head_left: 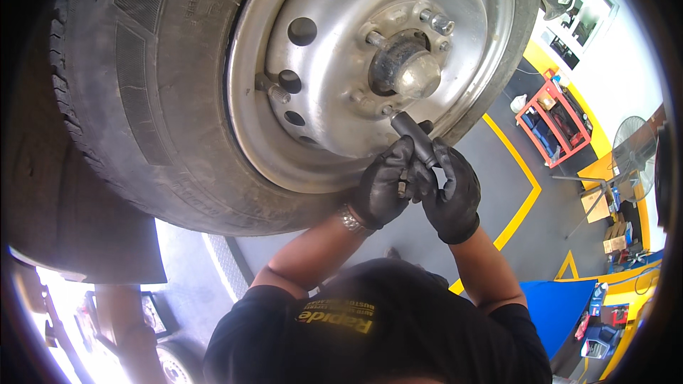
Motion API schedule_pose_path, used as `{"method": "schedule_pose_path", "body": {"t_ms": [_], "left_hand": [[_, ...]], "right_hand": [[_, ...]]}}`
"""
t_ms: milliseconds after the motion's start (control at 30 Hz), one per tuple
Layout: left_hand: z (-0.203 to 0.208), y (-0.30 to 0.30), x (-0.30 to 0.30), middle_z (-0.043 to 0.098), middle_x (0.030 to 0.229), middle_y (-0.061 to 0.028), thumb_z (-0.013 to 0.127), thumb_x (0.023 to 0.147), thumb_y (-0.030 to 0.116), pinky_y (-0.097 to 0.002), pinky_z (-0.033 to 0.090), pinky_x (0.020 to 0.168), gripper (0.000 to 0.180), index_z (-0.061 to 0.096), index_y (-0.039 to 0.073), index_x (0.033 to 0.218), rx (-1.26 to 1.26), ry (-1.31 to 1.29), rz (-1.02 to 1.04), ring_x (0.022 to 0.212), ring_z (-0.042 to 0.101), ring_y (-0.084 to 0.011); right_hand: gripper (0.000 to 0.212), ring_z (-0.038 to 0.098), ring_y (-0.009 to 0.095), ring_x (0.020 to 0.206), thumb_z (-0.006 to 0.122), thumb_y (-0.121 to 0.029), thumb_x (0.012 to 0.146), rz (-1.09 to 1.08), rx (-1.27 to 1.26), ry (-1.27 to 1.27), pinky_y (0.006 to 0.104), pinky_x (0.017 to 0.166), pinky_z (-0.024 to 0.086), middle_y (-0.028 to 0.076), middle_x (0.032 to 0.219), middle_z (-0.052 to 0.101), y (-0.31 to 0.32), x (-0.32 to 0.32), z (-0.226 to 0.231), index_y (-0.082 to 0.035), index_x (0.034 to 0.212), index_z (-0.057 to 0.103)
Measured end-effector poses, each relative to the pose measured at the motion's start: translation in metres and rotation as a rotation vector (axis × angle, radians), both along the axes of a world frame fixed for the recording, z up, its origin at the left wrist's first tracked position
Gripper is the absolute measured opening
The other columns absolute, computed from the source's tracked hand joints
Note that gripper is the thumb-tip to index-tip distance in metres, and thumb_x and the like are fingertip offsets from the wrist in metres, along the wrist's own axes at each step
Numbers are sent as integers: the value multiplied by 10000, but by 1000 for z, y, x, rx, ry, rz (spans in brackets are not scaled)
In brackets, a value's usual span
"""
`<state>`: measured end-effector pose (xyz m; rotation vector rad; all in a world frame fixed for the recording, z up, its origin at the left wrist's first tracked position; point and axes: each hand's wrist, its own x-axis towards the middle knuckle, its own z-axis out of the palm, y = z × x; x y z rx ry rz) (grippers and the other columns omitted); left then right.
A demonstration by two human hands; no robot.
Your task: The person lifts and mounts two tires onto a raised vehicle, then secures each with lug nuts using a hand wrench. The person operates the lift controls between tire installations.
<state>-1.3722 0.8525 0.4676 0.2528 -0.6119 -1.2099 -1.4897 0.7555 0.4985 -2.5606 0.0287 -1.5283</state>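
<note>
A tyre [178, 78] on a silver steel wheel [334, 85] fills the upper left, raised off the floor. Its hub cap [416, 75] sticks out in the middle, with a lug nut [441, 25] on an upper stud. Black gloves cover both of my hands just below the hub. My right hand [452, 192] grips a long black socket [413, 135], which points up toward the lower stud holes without visibly entering one. Beside it, my left hand [384, 181] is closed, with a small metal lug nut [403, 185] showing at its fingers. The left fingertips are partly hidden.
A red tool cart [555, 124] stands on the grey floor at the right, near a standing fan [633, 156]. Yellow lines [523, 217] mark the floor. Cardboard boxes [615, 238] and a blue panel [558, 313] lie lower right. A dark flap [85, 242] hangs behind the tyre.
</note>
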Motion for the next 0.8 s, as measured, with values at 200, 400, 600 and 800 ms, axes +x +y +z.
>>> {"method": "schedule_pose_path", "body": {"t_ms": [200,400,600,800], "left_hand": [[-1,-5,-2,506,1314,-59,599,954,435,-324,482,960,785,203,109,1548,-100,116,-58,1137,543,-141],[-7,-11,2,575,1153,-24,559,994,373,-212,504,731,597,336,106,1480,-261,183,-201,919,564,-65],[-6,-13,3,606,1089,-30,506,1014,432,-246,491,743,571,378,83,1446,-155,-98,34,915,597,-96],[8,-10,-6,613,941,-38,402,1033,497,-247,456,733,591,420,24,1387,-80,-78,138,846,562,-104]], "right_hand": [[413,687,328,881,680,-181,878,-44,-113,43,403,742,543,180,1102,678,-1,0,19,-2,1226,549],[405,666,256,635,672,-294,924,-217,23,407,365,567,513,111,854,697,5,-5,45,1,1180,563],[418,658,285,643,662,-271,922,-9,-183,126,382,573,509,122,864,680,-2,3,45,12,1210,551],[474,672,309,717,645,-258,922,-152,91,382,413,658,522,145,971,678,5,-3,40,19,1284,516]]}}
